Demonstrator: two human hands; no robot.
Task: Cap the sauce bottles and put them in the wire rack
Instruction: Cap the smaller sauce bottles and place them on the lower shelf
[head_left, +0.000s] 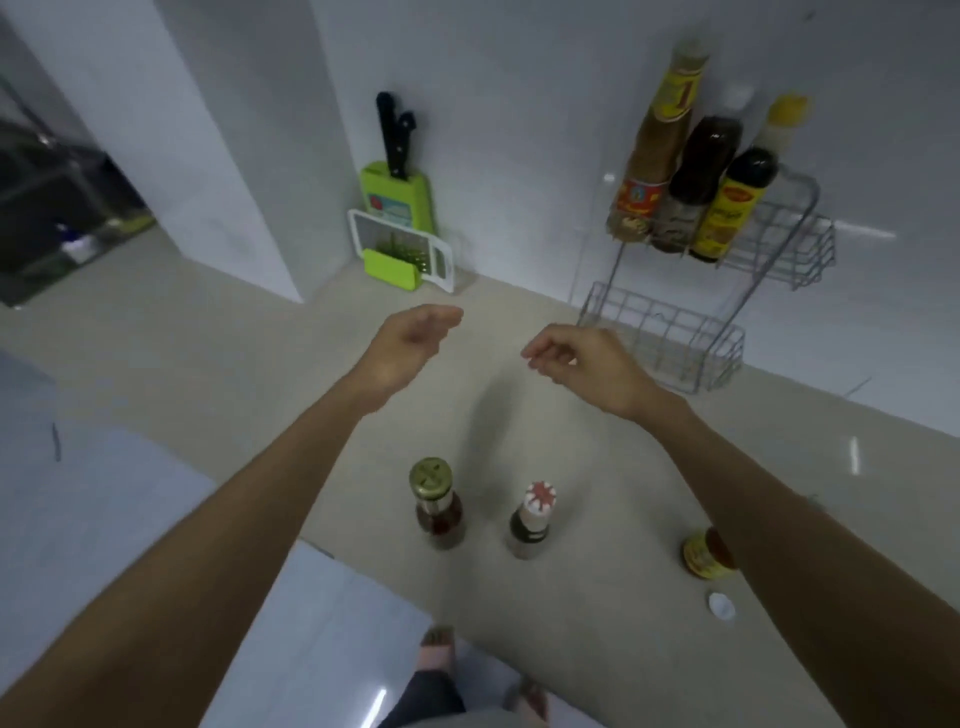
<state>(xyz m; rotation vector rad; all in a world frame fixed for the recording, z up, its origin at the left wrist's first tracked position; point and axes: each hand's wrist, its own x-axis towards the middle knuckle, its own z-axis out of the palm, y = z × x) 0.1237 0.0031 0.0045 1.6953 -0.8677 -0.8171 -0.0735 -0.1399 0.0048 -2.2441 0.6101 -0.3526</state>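
A two-tier wire rack (800, 228) stands against the wall at right. Its upper tier holds three bottles: a tall one with a yellow label (657, 150), a dark one (698, 182) and a yellow-capped one (737, 202). On the counter near me stand a green-capped bottle (438, 506) and a bottle with a red-and-white cap (531, 519). A third bottle with a yellow label (706, 553) is partly hidden by my right forearm; a small white cap (721, 606) lies beside it. My left hand (410, 340) and my right hand (576, 358) hover empty above the counter, fingers loosely apart.
The rack's lower tier (660, 332) holds nothing. A green knife block with black handles (397, 182) and a white and green grater (400, 254) stand in the back corner. The beige counter's front edge (363, 566) runs close to the two near bottles.
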